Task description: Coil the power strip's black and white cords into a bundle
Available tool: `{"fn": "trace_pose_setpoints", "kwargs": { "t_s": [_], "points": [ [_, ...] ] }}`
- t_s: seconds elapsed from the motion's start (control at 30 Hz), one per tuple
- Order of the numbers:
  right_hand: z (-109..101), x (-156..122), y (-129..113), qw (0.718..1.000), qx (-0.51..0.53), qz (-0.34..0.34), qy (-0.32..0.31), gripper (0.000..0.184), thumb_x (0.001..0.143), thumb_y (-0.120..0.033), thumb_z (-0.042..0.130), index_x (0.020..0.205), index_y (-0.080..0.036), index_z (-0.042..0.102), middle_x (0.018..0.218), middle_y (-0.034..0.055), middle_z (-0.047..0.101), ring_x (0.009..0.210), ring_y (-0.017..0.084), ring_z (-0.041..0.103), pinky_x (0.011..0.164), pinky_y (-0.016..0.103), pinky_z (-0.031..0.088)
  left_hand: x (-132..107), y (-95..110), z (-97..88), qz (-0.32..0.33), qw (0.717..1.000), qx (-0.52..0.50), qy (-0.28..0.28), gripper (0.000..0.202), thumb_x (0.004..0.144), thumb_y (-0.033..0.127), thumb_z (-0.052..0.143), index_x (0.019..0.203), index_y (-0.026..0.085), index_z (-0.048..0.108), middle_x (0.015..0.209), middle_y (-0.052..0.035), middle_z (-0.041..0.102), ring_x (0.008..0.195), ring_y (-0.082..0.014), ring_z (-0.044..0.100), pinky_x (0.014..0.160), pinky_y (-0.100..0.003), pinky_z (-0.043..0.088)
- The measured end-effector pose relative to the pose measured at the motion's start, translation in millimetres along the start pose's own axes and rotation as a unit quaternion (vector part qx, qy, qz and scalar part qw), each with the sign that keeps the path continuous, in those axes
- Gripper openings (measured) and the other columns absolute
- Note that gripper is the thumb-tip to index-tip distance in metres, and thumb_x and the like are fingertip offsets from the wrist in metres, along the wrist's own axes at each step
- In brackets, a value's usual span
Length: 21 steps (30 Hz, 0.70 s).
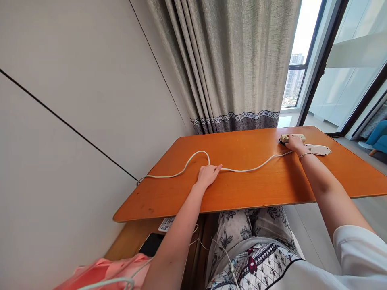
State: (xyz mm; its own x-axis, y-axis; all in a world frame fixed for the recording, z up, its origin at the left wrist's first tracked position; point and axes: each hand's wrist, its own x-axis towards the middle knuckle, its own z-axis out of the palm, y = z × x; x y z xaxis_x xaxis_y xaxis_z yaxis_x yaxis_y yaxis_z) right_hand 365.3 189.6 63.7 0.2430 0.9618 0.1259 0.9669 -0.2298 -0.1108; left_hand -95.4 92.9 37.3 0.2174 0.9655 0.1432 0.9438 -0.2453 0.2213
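Note:
A white cable (242, 169) snakes across the orange wooden table (260, 189) from its left edge to a white power strip (317, 149) at the far right. My left hand (207, 175) lies on the cable near the table's middle, fingers stretched out and together. My right hand (294, 143) rests on a small beige device (289, 137) just behind the power strip, fingers curled over its front end; a thin bangle circles that wrist.
A grey curtain (229, 64) hangs behind the table, with a glass door (338, 64) to its right. A white wall (75, 104) runs along the left. Below the table's near edge lie a dark phone (150, 243) and pink cloth (109, 270).

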Motion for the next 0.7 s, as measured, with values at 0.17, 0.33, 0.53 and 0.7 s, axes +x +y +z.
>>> {"fn": "trace_pose_setpoints", "kwargs": {
  "t_s": [0.17, 0.33, 0.53, 0.7],
  "points": [
    [0, 12, -5, 1.000, -0.012, -0.009, -0.003, 0.059, 0.092, -0.020, 0.049, 0.148, -0.006, 0.038, 0.148, 0.0242, 0.045, 0.136, 0.031, 0.046, 0.110, 0.042, 0.039, 4, -1, 12.8, 0.027, 0.996, -0.016, 0.081, 0.039, 0.101, 0.038, 0.034, 0.094, 0.018, 0.066, 0.104, -0.0118, 0.069, 0.101, -0.0255, 0.065, 0.088, -0.037, 0.044],
    [-3, 24, -8, 0.999, -0.033, -0.035, -0.010, 0.061, 0.093, -0.015, 0.043, 0.153, -0.009, 0.033, 0.157, 0.0208, 0.036, 0.146, 0.029, 0.032, 0.115, 0.046, 0.033, 6, 2, 21.1, 0.082, 0.983, -0.079, 0.142, 0.031, 0.100, 0.035, 0.037, 0.102, 0.019, 0.064, 0.107, -0.0102, 0.069, 0.103, -0.0246, 0.064, 0.092, -0.039, 0.045],
    [0, 32, -12, 0.997, -0.049, -0.030, -0.047, 0.058, 0.093, -0.028, 0.048, 0.147, -0.006, 0.042, 0.148, 0.0265, 0.044, 0.141, 0.036, 0.039, 0.112, 0.052, 0.035, 4, 3, 26.7, 0.107, 0.982, -0.072, 0.139, 0.029, 0.099, 0.035, 0.040, 0.104, 0.019, 0.063, 0.106, -0.0100, 0.071, 0.102, -0.0258, 0.064, 0.094, -0.043, 0.045],
    [-4, 29, -16, 0.996, -0.063, -0.055, -0.033, 0.052, 0.089, -0.031, 0.057, 0.134, -0.005, 0.054, 0.141, 0.0294, 0.048, 0.135, 0.041, 0.042, 0.111, 0.057, 0.029, 3, 4, 28.4, 0.110, 0.981, -0.074, 0.142, 0.028, 0.099, 0.034, 0.040, 0.104, 0.019, 0.063, 0.105, -0.0101, 0.070, 0.101, -0.0259, 0.065, 0.093, -0.043, 0.045]
  ]
}}
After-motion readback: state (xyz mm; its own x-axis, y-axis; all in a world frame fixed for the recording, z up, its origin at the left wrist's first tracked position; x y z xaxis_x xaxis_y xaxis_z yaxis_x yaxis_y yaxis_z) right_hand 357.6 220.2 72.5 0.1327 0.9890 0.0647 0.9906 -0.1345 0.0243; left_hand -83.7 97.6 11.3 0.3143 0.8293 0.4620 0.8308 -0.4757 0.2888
